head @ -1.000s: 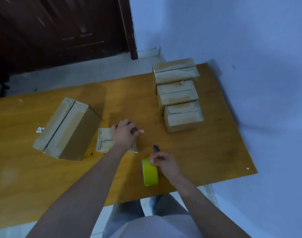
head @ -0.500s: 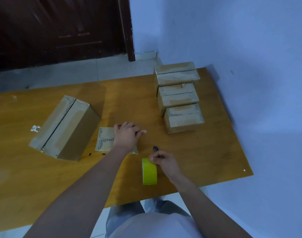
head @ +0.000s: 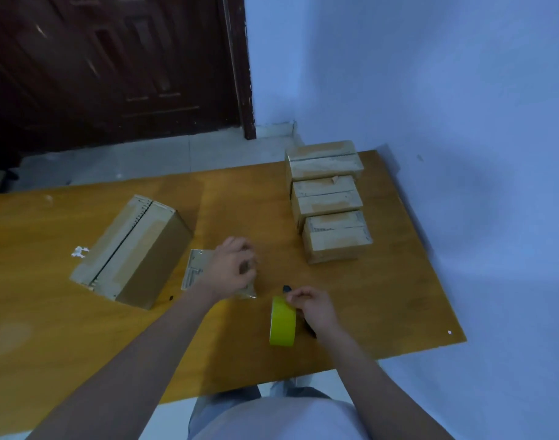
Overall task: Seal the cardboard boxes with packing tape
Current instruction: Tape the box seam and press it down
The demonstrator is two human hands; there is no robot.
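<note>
On the wooden bench (head: 65,338), largest first: a big cardboard box (head: 135,249) lies at the left, its top seam dark along the middle. Three smaller boxes (head: 330,201) stand in a touching row at the far right. Near the middle lies a small flat box (head: 197,270), partly covered by the left hand (head: 232,269), whose fingers are curled over its right end. At the near edge a yellow-green tape roll (head: 283,322) stands on edge, gripped at its top by the right hand (head: 314,308). A small dark object (head: 286,289) lies just beyond.
</note>
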